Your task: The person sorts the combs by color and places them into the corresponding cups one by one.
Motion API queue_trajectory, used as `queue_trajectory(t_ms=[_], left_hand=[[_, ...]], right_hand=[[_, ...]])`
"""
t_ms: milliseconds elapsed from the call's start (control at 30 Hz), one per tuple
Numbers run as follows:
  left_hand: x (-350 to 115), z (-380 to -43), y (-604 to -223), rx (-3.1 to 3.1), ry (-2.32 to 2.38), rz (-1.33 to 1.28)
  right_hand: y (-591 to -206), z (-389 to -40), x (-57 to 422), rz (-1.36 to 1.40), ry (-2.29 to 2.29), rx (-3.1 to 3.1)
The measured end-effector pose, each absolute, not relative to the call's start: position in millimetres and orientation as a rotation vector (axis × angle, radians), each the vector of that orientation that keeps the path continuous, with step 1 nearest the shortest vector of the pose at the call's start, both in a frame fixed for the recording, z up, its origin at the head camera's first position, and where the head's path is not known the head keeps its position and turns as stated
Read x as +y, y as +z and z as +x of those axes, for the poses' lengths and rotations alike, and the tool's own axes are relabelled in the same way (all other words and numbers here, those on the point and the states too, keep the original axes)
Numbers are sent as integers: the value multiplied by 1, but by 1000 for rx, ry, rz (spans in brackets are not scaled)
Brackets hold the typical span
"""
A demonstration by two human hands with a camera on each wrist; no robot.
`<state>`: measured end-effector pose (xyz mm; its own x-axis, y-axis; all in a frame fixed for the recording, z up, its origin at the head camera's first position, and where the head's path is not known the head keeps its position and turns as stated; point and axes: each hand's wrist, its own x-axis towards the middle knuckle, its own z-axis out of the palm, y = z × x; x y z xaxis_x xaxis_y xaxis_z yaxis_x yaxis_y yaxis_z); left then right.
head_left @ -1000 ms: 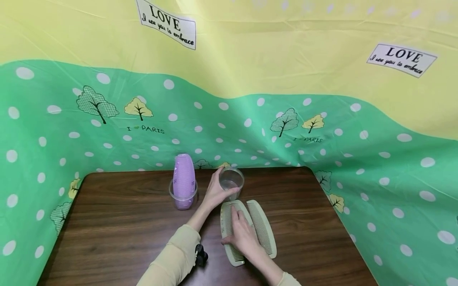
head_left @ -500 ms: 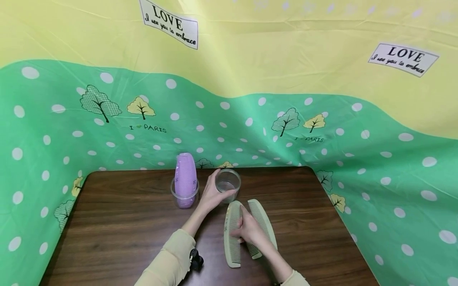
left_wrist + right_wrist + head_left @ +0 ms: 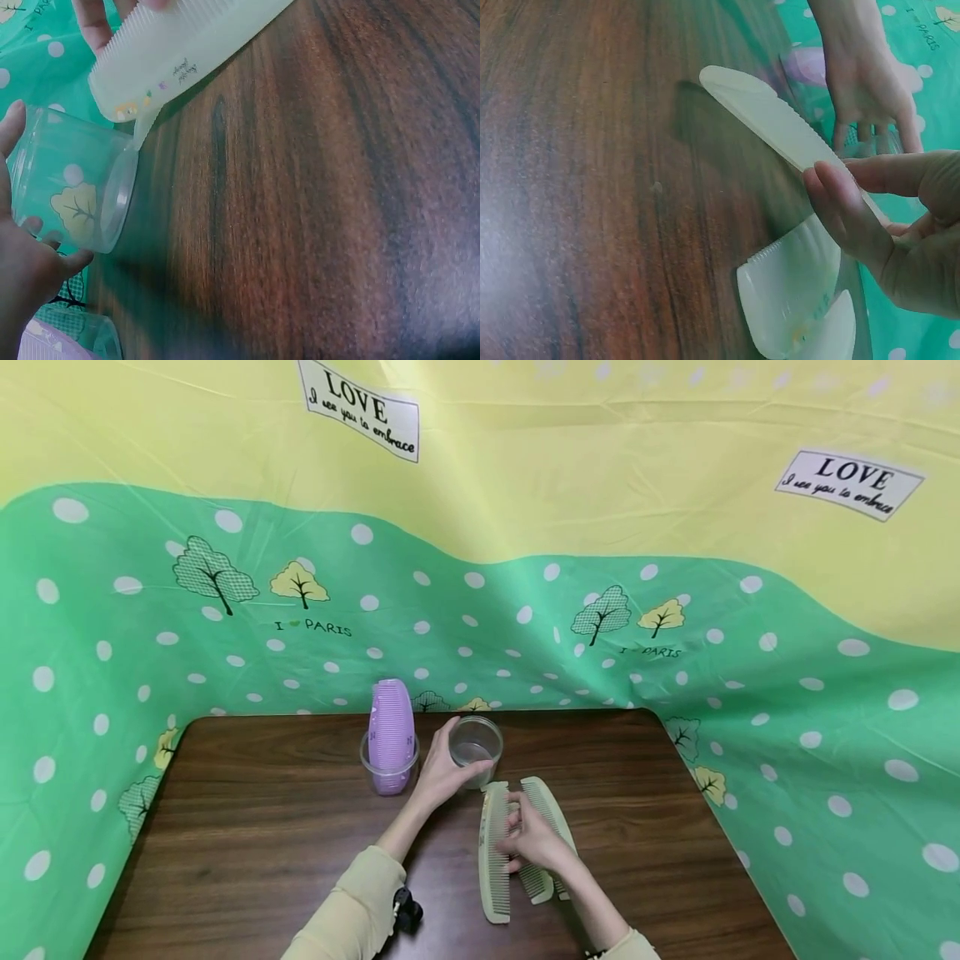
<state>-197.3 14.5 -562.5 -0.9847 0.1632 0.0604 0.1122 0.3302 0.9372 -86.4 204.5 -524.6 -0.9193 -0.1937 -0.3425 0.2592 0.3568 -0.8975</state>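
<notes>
My right hand (image 3: pixel 538 839) pinches a pale green comb (image 3: pixel 492 868) between thumb and fingers, and the comb stands tilted with its toothed side toward the hand. In the right wrist view the held comb (image 3: pixel 757 112) slants above the wooden table. More pale green combs (image 3: pixel 551 806) lie under and beside that hand, partly covered by it. My left hand (image 3: pixel 444 777) grips a clear plastic cup (image 3: pixel 480 753), its thumb at the near side. In the left wrist view the held comb's printed end (image 3: pixel 135 101) is close by the cup, with another pale tip (image 3: pixel 146 126) below it.
Left of my left hand stands a second clear cup (image 3: pixel 364 758) with a purple comb (image 3: pixel 390 727) upright in it. The dark wooden table (image 3: pixel 285 827) meets a green and yellow printed cloth (image 3: pixel 450 635) at its back and sides.
My right hand has drawn its fingers round the comb and tipped it up from lying flat, showing another comb beneath. The left hand has shifted the cup slightly left.
</notes>
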Motion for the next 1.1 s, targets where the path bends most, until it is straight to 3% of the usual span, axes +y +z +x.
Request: queue_trajectory(t_ms=[1100], left_hand=[[-3, -190, -563, 2505, 1675, 410]], right_hand=[[-486, -109, 250, 37, -1764, 2359]])
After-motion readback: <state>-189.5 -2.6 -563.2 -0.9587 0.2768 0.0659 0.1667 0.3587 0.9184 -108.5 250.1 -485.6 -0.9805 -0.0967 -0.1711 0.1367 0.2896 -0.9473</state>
